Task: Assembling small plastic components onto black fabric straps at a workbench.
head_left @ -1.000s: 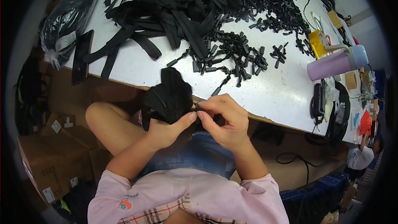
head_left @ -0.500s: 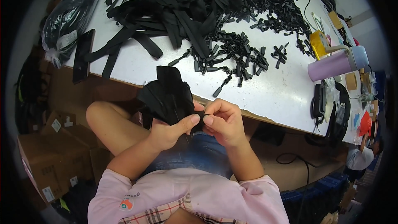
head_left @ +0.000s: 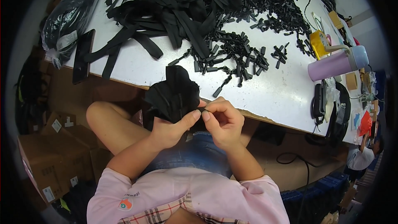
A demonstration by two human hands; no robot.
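Over my lap, just off the table's near edge, my left hand (head_left: 172, 132) is closed around a folded bundle of black zipper strips (head_left: 176, 95), which fans out above the fingers. My right hand (head_left: 226, 125) meets it, thumb and forefinger pinching the dark end of a strip beside the left thumb. Whether a small zipper pull is also between those fingertips is hidden. Beyond the hands, loose black zipper pulls (head_left: 238, 54) lie scattered on the white table (head_left: 273, 95). A heap of long black zipper strips (head_left: 166, 6) spreads behind, toward the left.
A larger mound of zipper pulls (head_left: 265, 0) covers the far table. At the right stand a lilac bottle (head_left: 329, 66) and a yellow packet (head_left: 318, 43). A black phone-like slab (head_left: 84, 56) and a plastic-wrapped bundle (head_left: 74, 12) lie left. Cardboard boxes (head_left: 58, 161) stand below left.
The bundle and my left hand have shifted slightly right and up, and the strips have turned a little. My right hand's pinch has moved slightly up.
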